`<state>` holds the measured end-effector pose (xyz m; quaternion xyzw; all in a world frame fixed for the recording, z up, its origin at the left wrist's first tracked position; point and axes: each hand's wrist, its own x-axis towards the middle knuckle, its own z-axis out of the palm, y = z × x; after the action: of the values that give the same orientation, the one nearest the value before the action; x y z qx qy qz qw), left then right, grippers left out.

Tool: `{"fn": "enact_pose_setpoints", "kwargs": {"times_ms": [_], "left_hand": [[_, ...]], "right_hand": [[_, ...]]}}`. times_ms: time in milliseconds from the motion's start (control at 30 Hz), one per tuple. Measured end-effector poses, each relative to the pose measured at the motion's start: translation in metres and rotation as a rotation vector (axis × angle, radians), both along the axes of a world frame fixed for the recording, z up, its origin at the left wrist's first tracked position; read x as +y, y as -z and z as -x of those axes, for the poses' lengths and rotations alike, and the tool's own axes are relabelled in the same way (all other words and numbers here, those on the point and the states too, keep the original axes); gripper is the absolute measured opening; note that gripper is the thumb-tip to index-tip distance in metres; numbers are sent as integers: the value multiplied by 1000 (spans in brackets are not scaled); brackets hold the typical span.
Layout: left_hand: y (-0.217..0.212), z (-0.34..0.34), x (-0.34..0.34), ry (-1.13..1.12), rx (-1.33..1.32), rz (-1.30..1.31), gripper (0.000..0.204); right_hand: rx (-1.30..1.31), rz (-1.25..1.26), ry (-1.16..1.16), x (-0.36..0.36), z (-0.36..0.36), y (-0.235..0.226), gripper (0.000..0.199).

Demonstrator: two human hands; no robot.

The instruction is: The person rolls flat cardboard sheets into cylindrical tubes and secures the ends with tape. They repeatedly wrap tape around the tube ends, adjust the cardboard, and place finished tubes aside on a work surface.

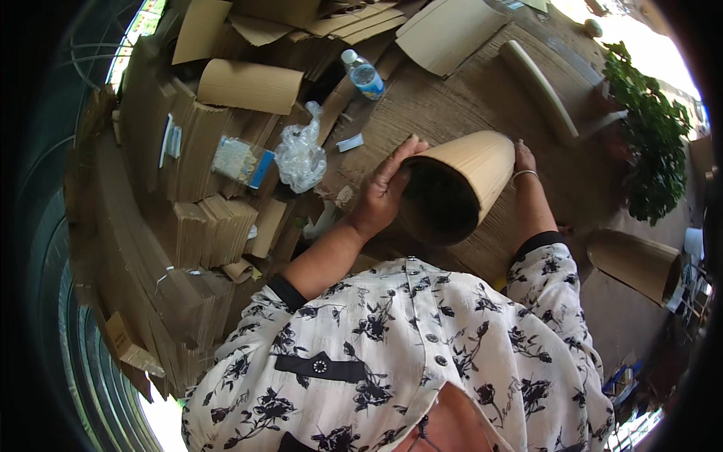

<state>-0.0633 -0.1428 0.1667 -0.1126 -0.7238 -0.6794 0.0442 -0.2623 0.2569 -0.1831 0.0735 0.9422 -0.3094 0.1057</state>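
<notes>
A tan cardboard tube, open-ended and dark inside, tilts sideways.

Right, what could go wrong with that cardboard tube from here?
The cardboard tube could crease if the left hand presses hard at its open near end. That opening faces the floral shirt, so anything inside might slide out; the interior is too dark to tell. Swung left, the tube might knock the plastic bottle.

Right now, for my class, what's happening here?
A person has a cardboard tube between both hands: the left hand at its near, open end, the right hand at its far end. Its inside is too dark to make out. Leafy greens and a second tube lie to the right; cardboard stacks stand to the left.
</notes>
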Motion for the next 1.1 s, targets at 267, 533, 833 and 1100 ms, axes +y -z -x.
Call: {"fn": "enact_pose_setpoints", "kwargs": {"times_ms": [267, 533, 833, 1100], "left_hand": [[-29, 69, 59, 74, 19, 57, 48], [-40, 72, 67, 126, -120, 148, 51], [-50, 73, 83, 153, 37, 421, 43], [-63, 41, 37, 70, 64, 712, 43]], "right_hand": [[91, 1084, 507, -46, -68, -80, 46], [201, 1244, 317, -86, -131, -301, 55], [314, 1263, 195, -75, -145, -305, 52], [455, 883, -10, -99, -172, -298, 41]]}}
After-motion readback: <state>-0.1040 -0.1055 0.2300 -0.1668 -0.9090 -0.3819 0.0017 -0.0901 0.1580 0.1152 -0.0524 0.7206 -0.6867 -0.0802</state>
